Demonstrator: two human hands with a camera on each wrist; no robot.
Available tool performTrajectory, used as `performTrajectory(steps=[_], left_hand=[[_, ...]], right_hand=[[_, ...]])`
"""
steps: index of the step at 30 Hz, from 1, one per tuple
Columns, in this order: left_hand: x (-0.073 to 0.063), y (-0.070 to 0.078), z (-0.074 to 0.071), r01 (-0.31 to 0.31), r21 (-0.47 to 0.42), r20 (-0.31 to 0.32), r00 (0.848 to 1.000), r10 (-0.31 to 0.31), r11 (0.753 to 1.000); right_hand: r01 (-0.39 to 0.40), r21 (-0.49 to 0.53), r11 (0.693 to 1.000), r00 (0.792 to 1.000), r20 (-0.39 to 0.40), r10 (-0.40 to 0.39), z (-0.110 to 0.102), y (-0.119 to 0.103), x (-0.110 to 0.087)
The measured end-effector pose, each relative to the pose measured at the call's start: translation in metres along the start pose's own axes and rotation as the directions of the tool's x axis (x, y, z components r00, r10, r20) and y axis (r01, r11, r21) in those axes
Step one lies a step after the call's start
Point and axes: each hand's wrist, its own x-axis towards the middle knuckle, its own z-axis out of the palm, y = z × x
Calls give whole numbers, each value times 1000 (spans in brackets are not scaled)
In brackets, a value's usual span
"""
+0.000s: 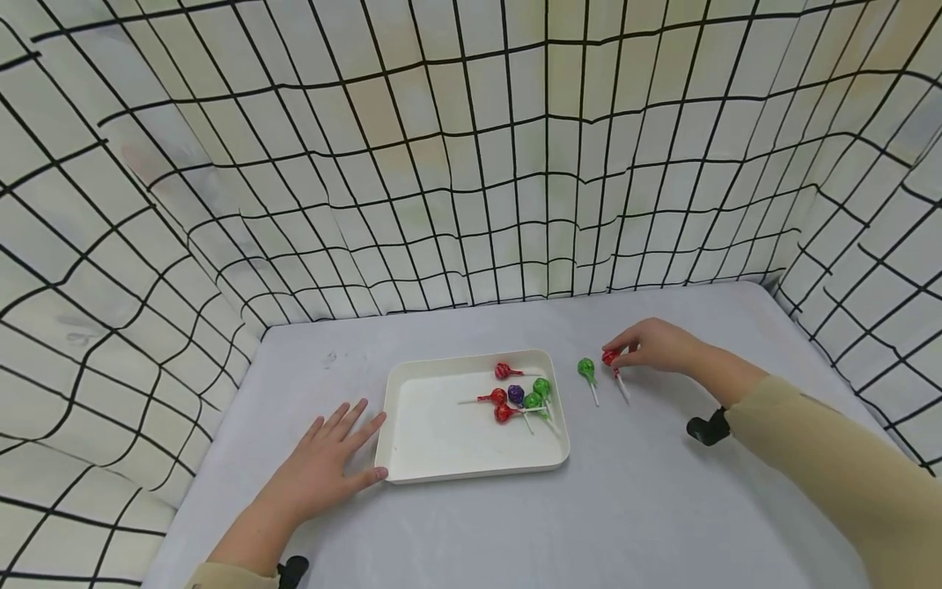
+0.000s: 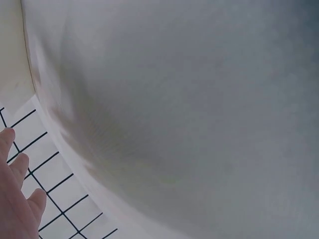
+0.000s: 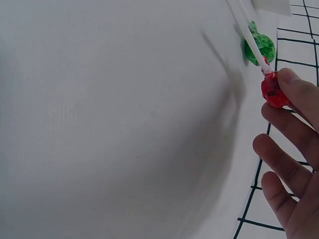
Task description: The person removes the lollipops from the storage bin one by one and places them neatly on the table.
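Observation:
My right hand (image 1: 653, 347) pinches a red lollipop (image 3: 273, 92) by its wrapped head between thumb and forefinger, its white stick slanting down and away. Just left of it a green lollipop (image 1: 586, 369) lies on the table. My left hand (image 1: 324, 466) lies with spread fingers at the left edge of a white tray (image 1: 441, 474), thumb right at the near left corner. Gathered in the right part of the tray are a purple lollipop (image 1: 516, 394), a few red lollipops (image 1: 503, 370) and green lollipops (image 1: 541, 387).
A pale cloth covers the table (image 1: 471, 532). White curtain walls with a black grid (image 1: 500, 204) stand behind it and at both sides. A black strap piece (image 1: 709, 427) sits at the right wrist, another (image 1: 293, 570) at the left.

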Motion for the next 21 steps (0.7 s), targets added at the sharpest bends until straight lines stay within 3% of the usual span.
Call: performTrajectory(steps=[10,21], left_hand=[[0,4,3,10,-2,10,1000,-10,1000],[2,5,2,-2,-3,2,1000,2,1000]], right_hand=[[15,-61,998,999,47,-12,8,-2,12],[27,-88,996,999,33,-25,14,0,15]])
